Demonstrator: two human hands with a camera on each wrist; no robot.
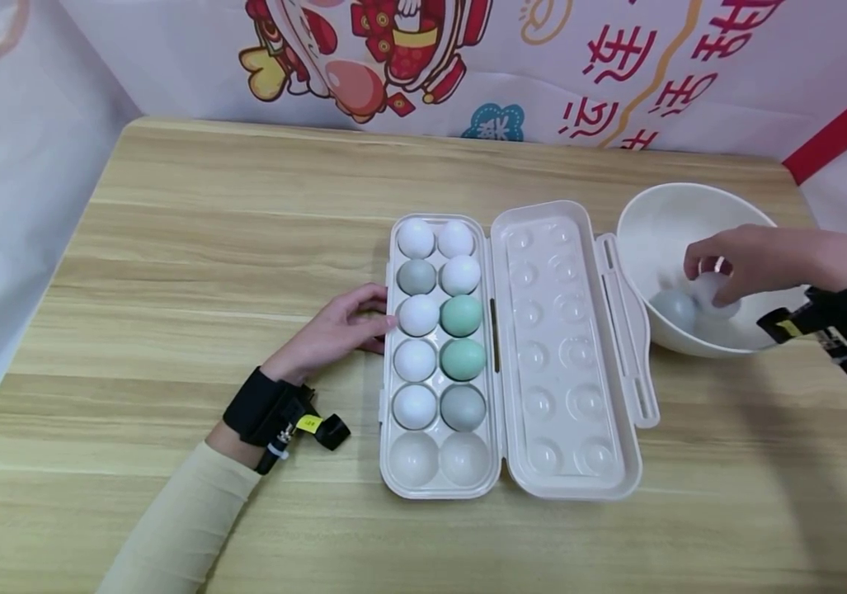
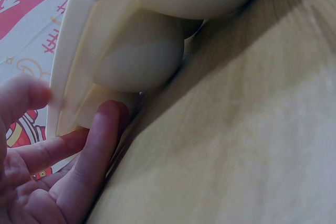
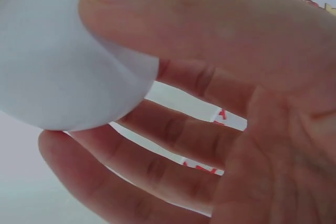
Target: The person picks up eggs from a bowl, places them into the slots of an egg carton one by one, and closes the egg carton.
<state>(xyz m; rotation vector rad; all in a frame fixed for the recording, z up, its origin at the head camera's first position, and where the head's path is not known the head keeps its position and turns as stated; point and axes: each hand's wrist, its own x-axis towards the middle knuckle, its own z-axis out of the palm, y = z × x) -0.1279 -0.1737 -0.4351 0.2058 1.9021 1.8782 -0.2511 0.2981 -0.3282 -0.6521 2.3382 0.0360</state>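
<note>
A wooden table is carrying everything, with a printed banner hanging behind it. The egg box is lying open mid-table, its lid folded flat to the right. Ten eggs are sitting in the box in two columns: white ones down the left with one grey second from the far end, and on the right two white, two green eggs and a grey one; the two nearest cups are sitting unfilled. A white bowl is standing just right of the lid, well apart from the box's tray. The right hand is reaching into the bowl, thumb and fingers curling round a white egg; the right wrist view is showing the thumb pressing on its shell. A grey egg is lying in the bowl just beside it. The left hand is resting flat on the table, fingers straight and relaxed, gripping nothing, fingertips touching the box's left wall.
</note>
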